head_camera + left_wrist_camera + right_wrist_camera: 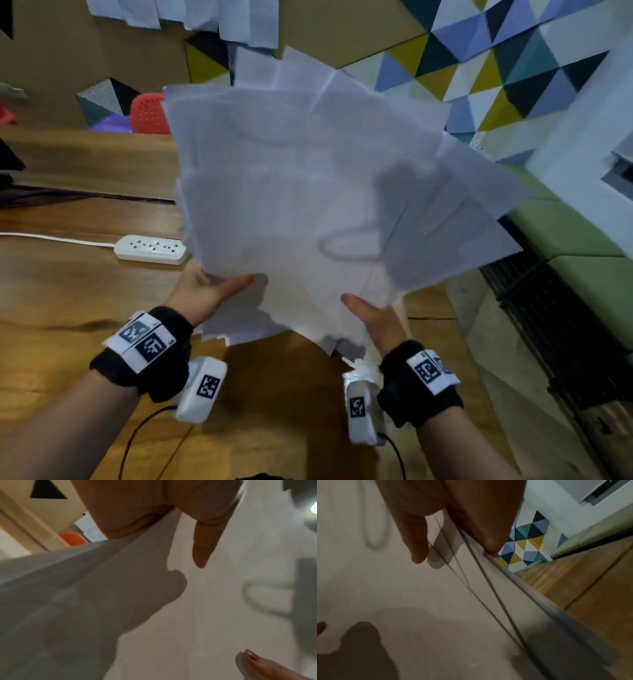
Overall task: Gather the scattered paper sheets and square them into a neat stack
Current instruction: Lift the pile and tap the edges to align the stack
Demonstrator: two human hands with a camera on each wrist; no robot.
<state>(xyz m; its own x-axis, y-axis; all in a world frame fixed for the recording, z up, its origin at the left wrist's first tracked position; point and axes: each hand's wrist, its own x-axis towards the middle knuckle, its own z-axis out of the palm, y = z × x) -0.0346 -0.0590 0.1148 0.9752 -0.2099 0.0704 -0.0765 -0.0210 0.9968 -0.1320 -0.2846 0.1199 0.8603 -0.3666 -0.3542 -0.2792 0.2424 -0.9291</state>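
A loose, uneven bundle of white paper sheets [308, 192] is held up above the wooden table [68, 291], its edges fanned out and out of line. My left hand [205, 294] grips the bundle's near left corner, thumb on top. My right hand [373, 318] grips the near right corner the same way. The fingers of both hands are hidden under the paper. In the left wrist view the thumb [202, 547] lies on the top sheet [205, 608]. In the right wrist view the hand [453, 507] pinches several splayed sheet edges [479, 574].
A white power strip [150, 249] with its cord lies on the table to the left of the bundle. A red chair [150, 113] stands beyond the far edge. A green bench [582, 240] and a dark grille [548, 308] run along the right. More white sheets [191, 17] hang at the top.
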